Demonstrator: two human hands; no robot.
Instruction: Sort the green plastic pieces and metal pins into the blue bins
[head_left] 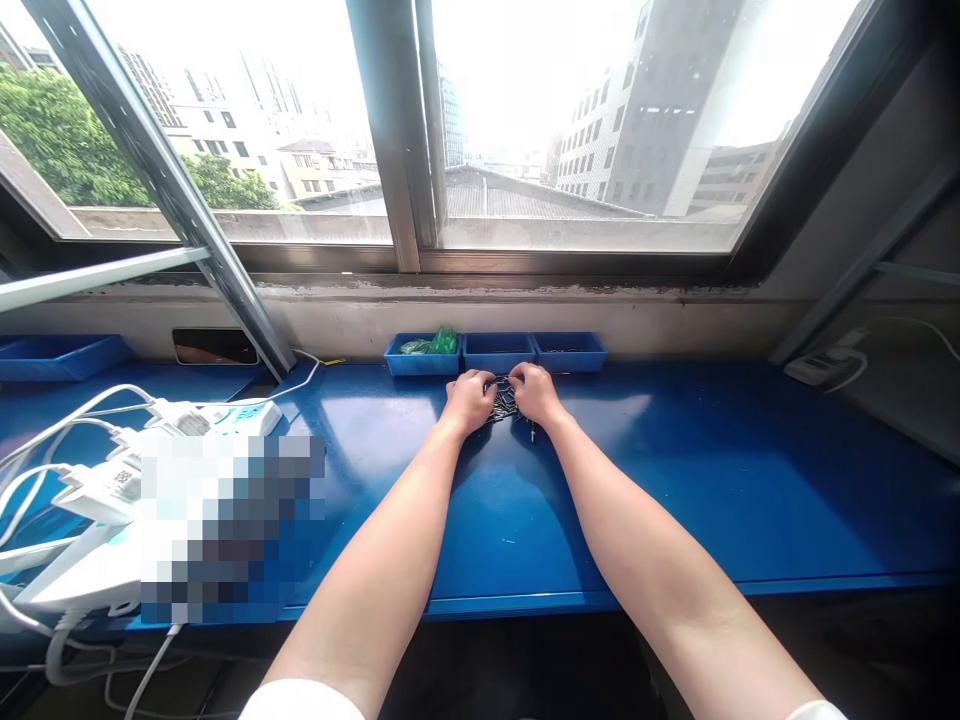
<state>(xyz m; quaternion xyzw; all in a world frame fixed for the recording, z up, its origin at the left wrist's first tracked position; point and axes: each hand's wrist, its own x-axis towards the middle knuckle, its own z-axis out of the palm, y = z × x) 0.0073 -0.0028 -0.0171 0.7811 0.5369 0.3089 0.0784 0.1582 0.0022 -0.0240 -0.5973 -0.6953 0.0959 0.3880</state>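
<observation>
A small pile of thin metal pieces, seemingly screws or rivets (505,398), lies on the blue tabletop (510,520) between my hands. My left hand (470,402) curls in at the pile's left side, fingertips touching it. On the opposite side my right hand (533,395) bends its fingers together over the pile's right edge. Whatever either hand pinches is too small to make out. One loose metal piece (533,436) sits just below my right hand.
Behind my hands, along the wall, stand a blue bin with green plastic (444,341), a middle blue bin (498,350) and a right blue bin (570,352) with small dark pieces. Power strips with white plugs and cables (180,415) crowd the left. A metal post (247,310) rises there.
</observation>
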